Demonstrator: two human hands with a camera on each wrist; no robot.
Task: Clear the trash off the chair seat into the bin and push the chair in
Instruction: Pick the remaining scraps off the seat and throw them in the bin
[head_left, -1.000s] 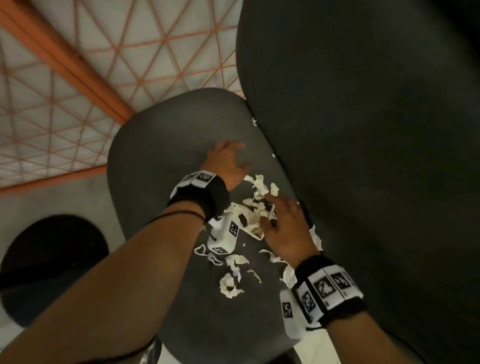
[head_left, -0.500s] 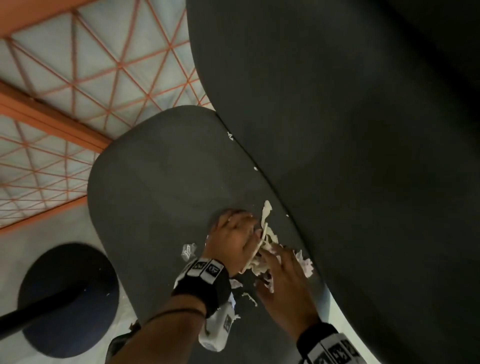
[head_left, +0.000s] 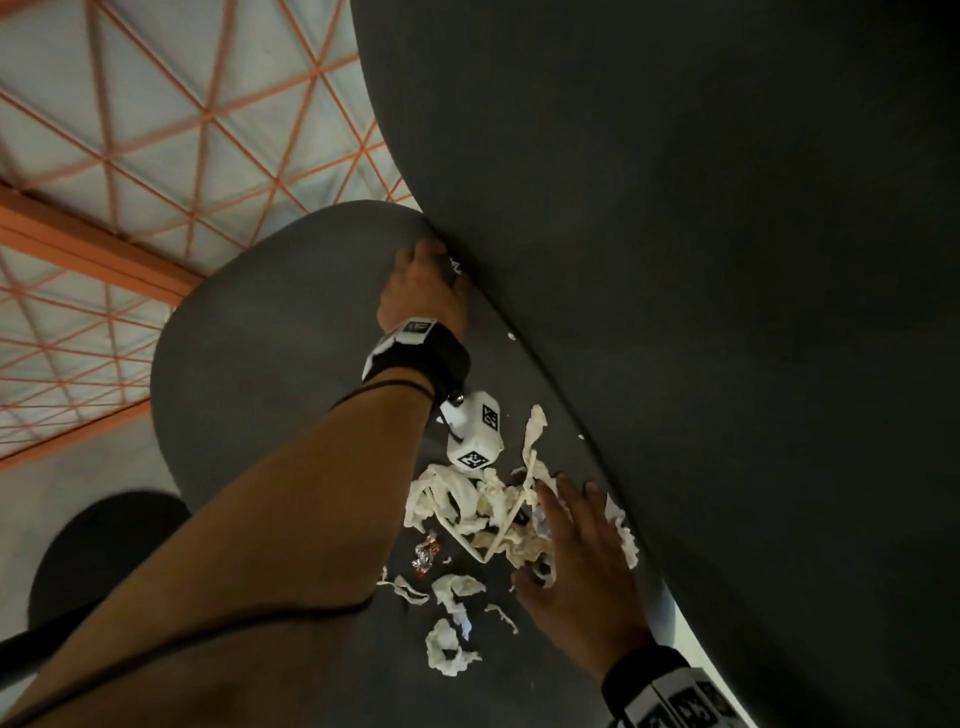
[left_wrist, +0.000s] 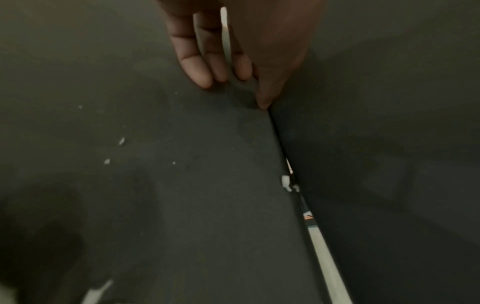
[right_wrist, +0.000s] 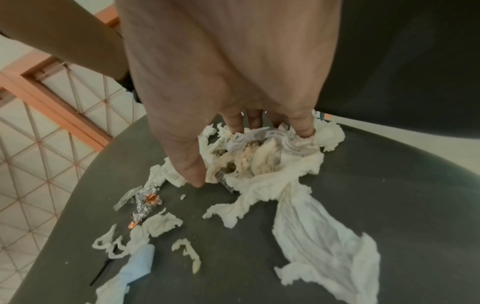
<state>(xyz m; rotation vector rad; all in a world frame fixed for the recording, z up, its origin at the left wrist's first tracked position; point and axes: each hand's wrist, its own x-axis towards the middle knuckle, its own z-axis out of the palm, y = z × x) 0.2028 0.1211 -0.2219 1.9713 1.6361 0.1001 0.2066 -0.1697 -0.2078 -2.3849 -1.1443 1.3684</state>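
The gathering step is in hand. The right hand (head_left: 582, 561) lies spread, fingers straight, over the heap of torn tissue (right_wrist: 262, 162) by the chair seat's (head_left: 260, 338) back edge. The left hand (head_left: 423, 291), fingers extended and holding nothing, probes the crease under the backrest (head_left: 675, 260). Next, stray scraps (left_wrist: 285, 182) need raking toward the heap; only the left wrist view shows them, and only the right wrist view shows the foil wrapper (right_wrist: 146, 202) clearly. No bin appears.

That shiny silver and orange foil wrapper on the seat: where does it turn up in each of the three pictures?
Head: the foil wrapper lies low and left of centre on the chair seat, left of the tissue pile, partly behind the left forearm.
Left wrist: not in it; only bare seat, white crumbs and the left hand.
Right wrist: left of centre, below the right hand.
Shared landmark: the seam between seat and backrest.
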